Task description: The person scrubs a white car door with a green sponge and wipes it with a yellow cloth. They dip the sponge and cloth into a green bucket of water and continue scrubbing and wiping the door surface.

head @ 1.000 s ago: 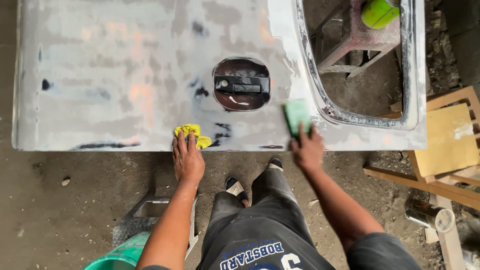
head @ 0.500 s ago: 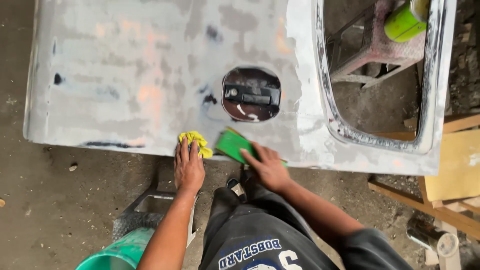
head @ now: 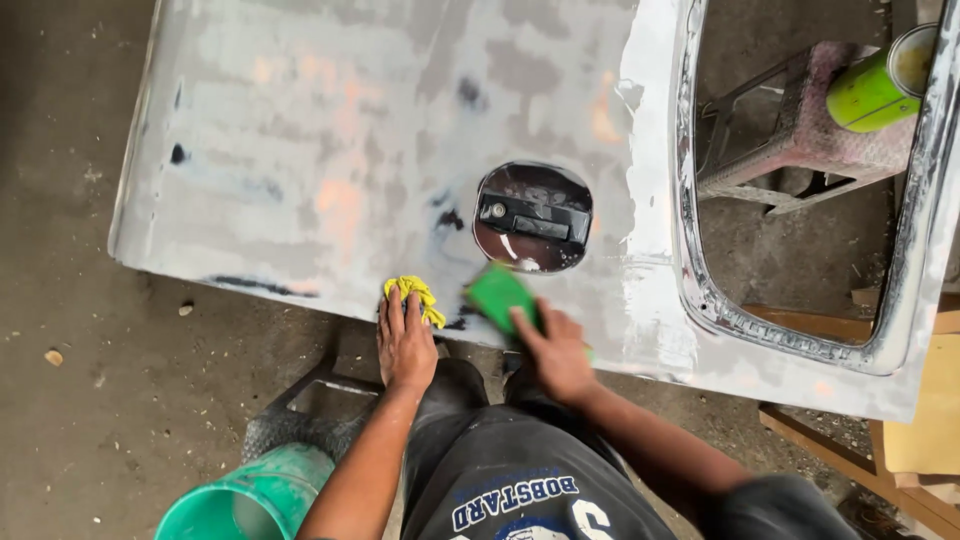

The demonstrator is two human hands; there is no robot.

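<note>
The person's right hand presses flat on a green sanding pad on the grey car door, while the left hand pins a yellow rag at its edge.

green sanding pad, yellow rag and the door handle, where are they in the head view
green sanding pad [head: 497,292], head view, on its flat top above the fingers
yellow rag [head: 418,296], head view, on the bunched cloth beyond the fingertips
door handle [head: 533,221], head view, on the black bar in the recess
</note>
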